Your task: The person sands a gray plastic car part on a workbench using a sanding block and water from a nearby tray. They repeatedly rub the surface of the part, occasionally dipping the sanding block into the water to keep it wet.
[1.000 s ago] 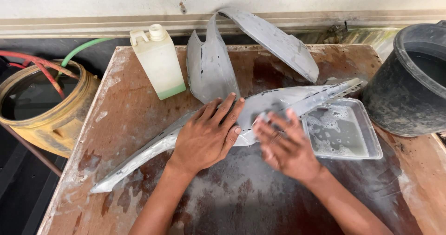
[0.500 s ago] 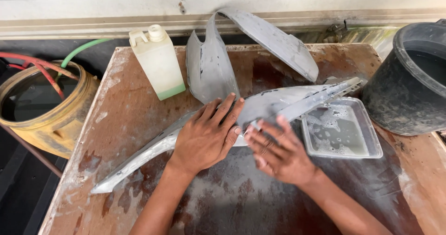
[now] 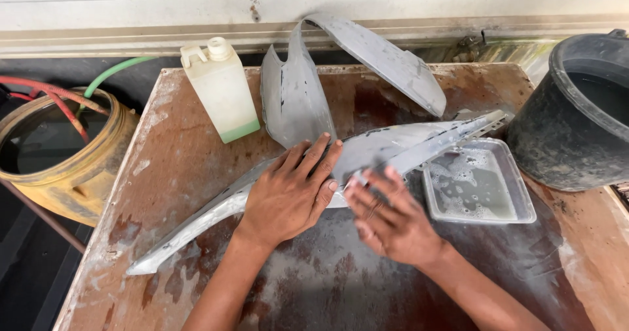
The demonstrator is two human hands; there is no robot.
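Grey trim panel (image 3: 406,149), long and tapered, lies diagonally across the stained wooden table (image 3: 164,174). Left hand (image 3: 288,197) flat on its middle, fingers spread, pressing, not gripping. Right hand (image 3: 390,216) blurred, fingertips on the panel edge just beside the left; can't tell its grip. Clear tray (image 3: 524,203) of soapy water near the right hand. Plastic jug (image 3: 221,92), curved grey panel (image 3: 295,102) behind; black bucket (image 3: 576,141) at right.
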